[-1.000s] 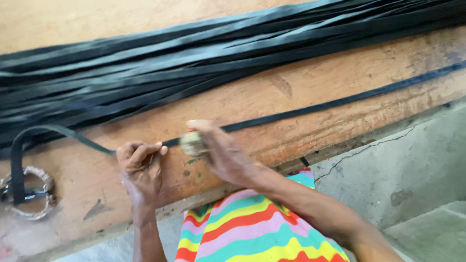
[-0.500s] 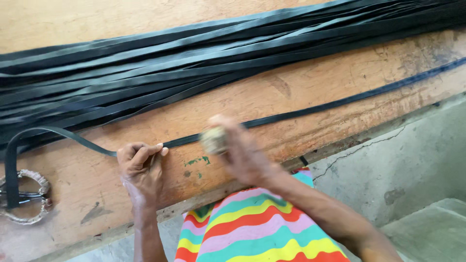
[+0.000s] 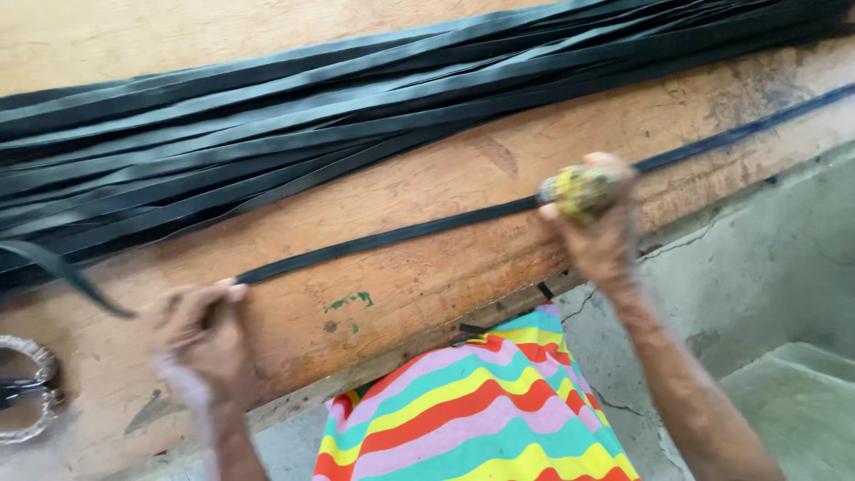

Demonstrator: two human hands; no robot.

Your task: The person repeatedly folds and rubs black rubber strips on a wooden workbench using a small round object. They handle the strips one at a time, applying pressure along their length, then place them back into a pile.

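Right hand gripping a yellowish wad, perhaps cloth, now farther right along black strap, left hand pinching strap

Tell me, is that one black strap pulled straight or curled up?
Pulled straight: the black strap runs flat along the wooden board between both hands.

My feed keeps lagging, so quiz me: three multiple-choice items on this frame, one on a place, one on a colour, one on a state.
1. Where is the pile of strips?
A. on the floor
B. along the far side of the wooden board
C. on the lap

2. What colour is the single strip?
A. black
B. red
C. white

3. How is the right hand?
A. flat and open
B. out of view
C. closed on a yellowish pad

Key: 1 B, the pile lies along the board's far side. 2 A, it is dark throughout. 3 C, fingers wrap the pad on the strip, while the left hand pinches the strip.
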